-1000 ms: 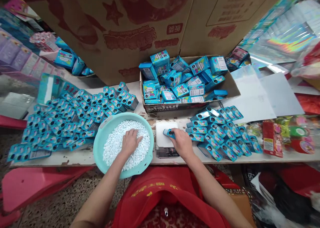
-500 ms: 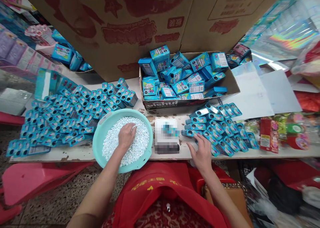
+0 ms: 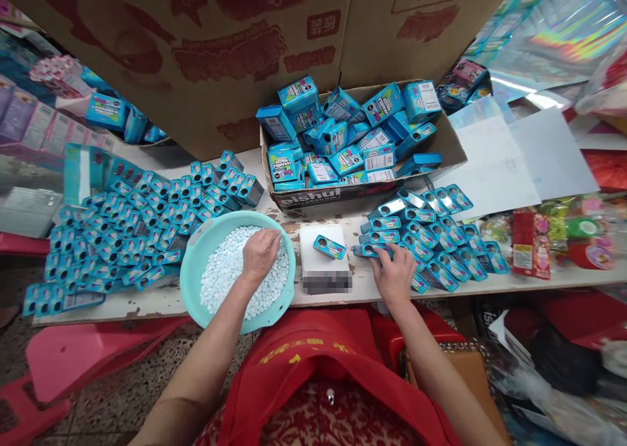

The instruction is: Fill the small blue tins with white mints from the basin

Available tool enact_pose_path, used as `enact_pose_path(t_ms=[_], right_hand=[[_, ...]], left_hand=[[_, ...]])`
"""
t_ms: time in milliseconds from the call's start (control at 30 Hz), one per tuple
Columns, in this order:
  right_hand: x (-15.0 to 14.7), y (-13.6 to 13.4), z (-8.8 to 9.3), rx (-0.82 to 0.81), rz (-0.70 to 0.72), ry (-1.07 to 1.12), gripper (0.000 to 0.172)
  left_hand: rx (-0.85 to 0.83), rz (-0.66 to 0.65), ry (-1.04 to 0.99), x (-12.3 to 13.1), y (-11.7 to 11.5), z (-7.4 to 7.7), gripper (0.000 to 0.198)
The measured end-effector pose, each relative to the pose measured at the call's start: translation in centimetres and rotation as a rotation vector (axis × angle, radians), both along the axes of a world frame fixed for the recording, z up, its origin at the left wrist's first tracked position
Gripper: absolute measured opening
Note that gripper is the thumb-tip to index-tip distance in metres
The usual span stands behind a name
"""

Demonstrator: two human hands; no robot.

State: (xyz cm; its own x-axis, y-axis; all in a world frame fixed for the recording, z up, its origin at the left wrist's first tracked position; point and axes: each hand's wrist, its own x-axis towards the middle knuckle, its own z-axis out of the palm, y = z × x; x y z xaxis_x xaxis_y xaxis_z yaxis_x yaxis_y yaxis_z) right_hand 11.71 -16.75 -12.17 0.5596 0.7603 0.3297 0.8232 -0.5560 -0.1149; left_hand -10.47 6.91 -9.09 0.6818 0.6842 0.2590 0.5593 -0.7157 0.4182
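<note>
My left hand (image 3: pixel 261 255) is above the right part of a turquoise basin (image 3: pixel 189 283), fingertips drawn together near its rim; what they hold is hidden. Small white pellets (image 3: pixel 225 263), like candies, fill the basin. On a white scale (image 3: pixel 313 266) to its right lies one small blue box (image 3: pixel 329 247) with a round dark hole in its top. My right hand (image 3: pixel 396 276) has thumb and fingers on the end of another blue box (image 3: pixel 365 249), the nearest in a group of standing boxes (image 3: pixel 443 237) on the right.
Behind the scale, a cardboard tray (image 3: pixel 313 201) holds a jumble of blue boxes. Many more standing boxes (image 3: pixel 142 224) fill the table's left side. A large carton (image 3: pixel 235 74) rises at the back. White sheets (image 3: pixel 499 165) and a red packet (image 3: pixel 531 243) lie right.
My left hand has lifted off the pellets and moved right and up, fingers now pinched. My right hand has closed from open fingers onto the nearest box. The view has shifted slightly.
</note>
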Motion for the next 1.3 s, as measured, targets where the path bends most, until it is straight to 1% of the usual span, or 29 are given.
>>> enact_pose_path(t_ms=[100, 267, 367, 500, 667, 733, 800, 867, 933, 967, 1000, 1033, 1100, 1167, 1300], right_hand=[[0.2, 0.1, -0.1, 0.042, 0.032, 0.020, 0.019], [-0.4, 0.6, 0.1, 0.132, 0.086, 0.056, 0.018], [-0.9, 1.0, 0.1, 0.137, 0.098, 0.085, 0.017], [-1.2, 1.2, 0.1, 0.140, 0.097, 0.093, 0.015], [-1.5, 1.1, 0.1, 0.145, 0.096, 0.148, 0.016], [-1.7, 1.0, 0.2, 0.150, 0.090, 0.152, 0.015], [-1.8, 0.8, 0.3, 0.152, 0.083, 0.140, 0.014], [-1.8, 0.5, 0.5, 0.156, 0.074, 0.124, 0.014], [-1.8, 0.2, 0.7, 0.167, 0.065, 0.123, 0.014], [-1.7, 0.0, 0.7, 0.173, 0.062, 0.131, 0.014], [-1.7, -0.1, 0.6, 0.178, 0.062, 0.142, 0.014], [-1.7, -0.2, 0.5, 0.181, 0.063, 0.153, 0.014], [-1.7, -0.3, 0.3, 0.185, 0.072, 0.170, 0.014], [-1.8, -0.1, 0.1, 0.191, 0.088, 0.182, 0.014], [-2.2, 0.7, 0.1, 0.216, 0.127, 0.212, 0.013]], left_hand=[[0.001, -0.031, -0.040, 0.7, -0.6, 0.3, 0.024], [-0.026, -0.130, -0.040, 2.7, -1.5, 0.8, 0.024], [-0.064, -0.177, -0.052, 4.1, -2.0, 0.9, 0.024], [-0.067, -0.270, -0.055, 5.4, -2.5, 1.0, 0.023], [-0.085, -0.290, -0.034, 5.9, -2.5, 1.0, 0.023], [-0.079, -0.277, -0.023, 5.6, -2.2, 1.0, 0.024], [-0.058, -0.198, 0.006, 4.7, -1.7, 0.9, 0.025], [-0.039, -0.045, 0.066, 3.1, -1.1, 0.6, 0.027], [-0.047, 0.119, 0.162, 1.0, -0.7, -0.1, 0.027], [-0.071, 0.170, 0.224, 0.0, -0.6, -0.6, 0.026], [-0.105, 0.184, 0.294, -1.0, -0.6, -1.1, 0.024], [-0.140, 0.167, 0.367, -1.9, -0.8, -1.6, 0.022], [-0.198, 0.083, 0.496, -3.1, -1.2, -2.4, 0.019], [-0.235, 0.026, 0.580, -3.6, -1.6, -3.0, 0.017], [-0.316, 0.041, 0.644, -3.3, -1.8, -3.2, 0.015]])
